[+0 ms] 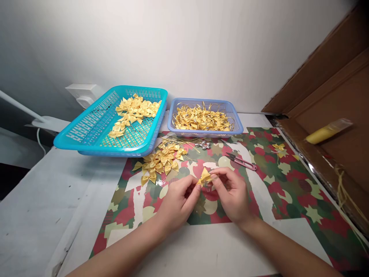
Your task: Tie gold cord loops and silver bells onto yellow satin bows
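Note:
A yellow ribbon bow (pixel 205 177) is held up between my two hands, over the patterned paper. My left hand (pixel 182 198) pinches its lower left side between thumb and fingers. On the other side, my right hand (pixel 232 192) is closed with thumb and forefinger together at the bow's right edge; whether a thin wire is also in that pinch I cannot make out. A loose pile of yellow bows (pixel 161 161) lies just beyond my left hand. Gold wire ties (pixel 184 141) and several small silver bells (pixel 204 145) rest behind the bow.
A teal basket (pixel 95 148) holding bows stands at the back left. Beside it, a blue-purple basket (pixel 206 134) contains bows with gold wires. Pink thread snips (pixel 242 161) lie right of centre. Cardboard (pixel 325 96) walls the right side; a yellow tube (pixel 328 130) leans there.

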{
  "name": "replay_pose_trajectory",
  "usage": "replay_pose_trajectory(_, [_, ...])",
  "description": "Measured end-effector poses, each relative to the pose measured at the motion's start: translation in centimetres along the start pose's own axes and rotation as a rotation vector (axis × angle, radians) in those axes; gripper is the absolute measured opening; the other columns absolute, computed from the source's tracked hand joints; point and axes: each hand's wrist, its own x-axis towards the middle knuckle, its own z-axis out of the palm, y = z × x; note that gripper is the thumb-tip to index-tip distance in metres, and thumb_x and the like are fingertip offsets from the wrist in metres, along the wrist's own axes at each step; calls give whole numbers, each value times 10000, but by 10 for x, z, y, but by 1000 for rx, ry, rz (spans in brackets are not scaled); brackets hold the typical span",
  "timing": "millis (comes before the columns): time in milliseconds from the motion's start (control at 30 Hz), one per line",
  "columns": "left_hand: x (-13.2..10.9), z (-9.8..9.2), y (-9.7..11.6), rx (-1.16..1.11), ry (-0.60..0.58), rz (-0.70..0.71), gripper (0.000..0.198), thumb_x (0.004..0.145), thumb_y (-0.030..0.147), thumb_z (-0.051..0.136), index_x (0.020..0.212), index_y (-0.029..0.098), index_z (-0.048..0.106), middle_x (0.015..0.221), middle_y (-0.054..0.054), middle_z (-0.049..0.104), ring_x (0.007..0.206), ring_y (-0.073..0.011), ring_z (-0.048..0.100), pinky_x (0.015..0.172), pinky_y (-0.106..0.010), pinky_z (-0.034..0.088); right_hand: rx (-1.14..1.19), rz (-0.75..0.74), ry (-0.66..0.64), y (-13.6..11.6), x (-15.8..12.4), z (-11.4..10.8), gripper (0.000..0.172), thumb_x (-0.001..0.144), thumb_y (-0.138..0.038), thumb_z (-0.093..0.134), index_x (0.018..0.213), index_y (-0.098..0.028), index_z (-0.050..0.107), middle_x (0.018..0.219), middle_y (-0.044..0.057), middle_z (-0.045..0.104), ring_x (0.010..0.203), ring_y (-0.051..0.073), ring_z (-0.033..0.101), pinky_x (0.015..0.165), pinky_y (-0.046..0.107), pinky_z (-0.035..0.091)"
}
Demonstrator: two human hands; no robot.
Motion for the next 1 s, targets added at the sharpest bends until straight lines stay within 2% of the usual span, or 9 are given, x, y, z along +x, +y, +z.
replay_pose_trajectory(33, [0, 0, -1, 5, 15, 16, 273, 942, 284, 418, 686, 190, 439, 555, 64, 386, 499, -90, 337, 473, -210, 271, -55, -49, 11, 0, 0, -1, 28, 862, -198, 574, 873, -211, 596, 767, 7, 648, 662, 140, 628, 571, 240, 528])
replay_pose_trajectory(133, [-2, -2, -4, 66, 37, 91, 245, 927, 231, 425, 685, 193, 422, 572, 61, 389, 509, -89, 355, 485, -204, 290, -184, -185, -33, 2, 1, -4, 92, 807, -154, 597, 852, -212, 543, 702, -12, 570, 613, 131, 556, 498, 225, 462])
replay_pose_trajectory(267, [-4, -5, -7, 243, 66, 226, 202, 901, 170, 417, 703, 188, 451, 609, 41, 417, 534, -99, 393, 510, -213, 314, -246, -271, -90, 4, 1, -5, 120, 794, -139, 576, 776, -212, 483, 616, -39, 465, 525, 108, 456, 454, 225, 373])
replay_pose_trajectory(400, [-5, -6, -9, 417, 137, 363, 226, 878, 144, 428, 658, 187, 452, 589, 35, 391, 519, -108, 366, 498, -230, 288, -343, -470, -82, 3, -1, -3, 151, 789, -99, 575, 736, -206, 484, 568, -37, 482, 515, 112, 418, 509, 263, 338])
replay_pose_trajectory(500, [-5, -6, -8, 505, 191, 403, 233, 866, 140, 443, 638, 186, 454, 569, 35, 380, 506, -112, 344, 489, -244, 264, -396, -586, -92, 2, -2, -1, 160, 791, -72, 557, 719, -203, 499, 539, -29, 504, 507, 119, 404, 527, 282, 309])
replay_pose_trajectory(567, [-4, -6, -8, 531, 206, 411, 232, 863, 135, 443, 637, 185, 460, 565, 32, 389, 505, -115, 347, 492, -251, 260, -400, -598, -110, 1, -2, -1, 153, 798, -76, 546, 718, -201, 510, 535, -25, 509, 500, 121, 401, 527, 285, 299])
replay_pose_trajectory(767, [-2, -8, -7, 514, 167, 464, 242, 876, 123, 421, 645, 190, 450, 577, 24, 416, 525, -127, 354, 503, -269, 262, -411, -493, -155, 3, 2, -2, 74, 771, -131, 553, 743, -193, 524, 560, -15, 509, 515, 132, 406, 544, 291, 308])
replay_pose_trajectory(1000, [-2, -12, -7, 483, 71, 524, 248, 870, 104, 370, 653, 200, 444, 598, 9, 463, 550, -142, 370, 520, -275, 279, -336, -450, -234, 1, 6, -4, 152, 828, -100, 476, 734, -201, 540, 552, -33, 508, 511, 118, 420, 564, 280, 337])
